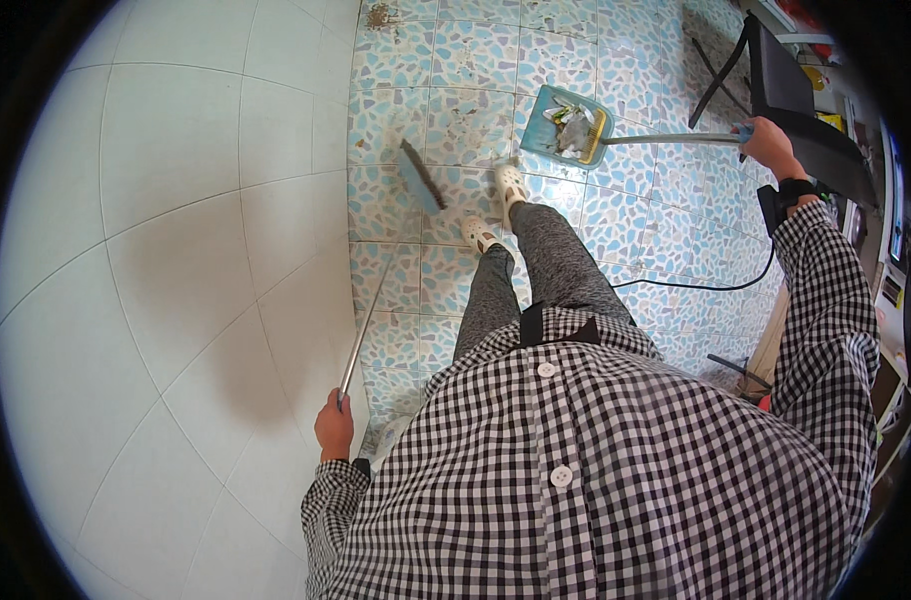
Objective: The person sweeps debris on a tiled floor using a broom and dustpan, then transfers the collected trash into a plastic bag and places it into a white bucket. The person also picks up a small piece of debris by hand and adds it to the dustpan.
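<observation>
My left hand (334,430) grips the metal handle (363,330) of a broom. The handle slants down to a blurred light-blue broom head (424,180) with dark bristles, low over the tiled floor beside my feet. Out to the right, my right hand (769,148) is closed around the long handle (669,139) of a teal dustpan (538,133). Scraps of litter (573,133), some of them white and crumpled, lie in the pan near its yellow comb edge (595,136). The dustpan is on the floor ahead of my feet, apart from the broom head.
A white tiled wall (185,150) runs along the left. Dark debris (380,15) and small specks lie on the patterned floor (470,52). At the right stand a black chair (782,71) and cluttered shelves. A black cable (688,285) crosses the floor beside my leg.
</observation>
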{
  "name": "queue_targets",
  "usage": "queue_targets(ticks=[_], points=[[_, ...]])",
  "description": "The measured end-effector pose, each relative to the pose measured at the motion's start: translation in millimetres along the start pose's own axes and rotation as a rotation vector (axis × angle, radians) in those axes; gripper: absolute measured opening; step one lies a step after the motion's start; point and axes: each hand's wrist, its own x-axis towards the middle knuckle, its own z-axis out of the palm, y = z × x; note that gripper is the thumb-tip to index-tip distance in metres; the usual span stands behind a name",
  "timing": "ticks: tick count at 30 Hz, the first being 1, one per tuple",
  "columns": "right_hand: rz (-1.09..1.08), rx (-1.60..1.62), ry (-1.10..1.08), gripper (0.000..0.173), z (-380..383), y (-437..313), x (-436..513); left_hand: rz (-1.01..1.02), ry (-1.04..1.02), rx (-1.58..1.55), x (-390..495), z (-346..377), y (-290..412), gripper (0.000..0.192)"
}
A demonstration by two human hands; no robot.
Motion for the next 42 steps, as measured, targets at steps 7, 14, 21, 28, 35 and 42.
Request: queue_targets(ticks=[7,14,21,28,35,42], points=[[0.022,0.109,-0.159,0.037,-12.6,-14.1,-7.6,0.056,-0.133,0.016,27.0,18.8,22.0,0.053],[-0.266,0.044,-0.095,0.026,-21.4,-30.5,-17.7,-0.005,-0.298,-0.615,94.9,25.4,24.9,0.056],[-0.445,-0.165,-0.004,0.020,-35.2,-85.8,-18.7,0.129,-0.158,-0.203,150.8,25.9,55.9,0.045],[-0.401,-0.164,0.036,0.020,-32.2,-74.3,-8.5,0.226,-0.108,-0.055,157.9,21.3,163.9,0.034],[-0.407,-0.215,0.057,0.018,-40.4,-89.8,-11.6,0.197,-0.122,-0.125,154.9,3.5,173.6,0.035],[-0.409,-0.204,0.103,0.008,-41.9,-79.8,-5.8,0.165,-0.276,-0.171,152.0,-37.6,194.8,0.024]])
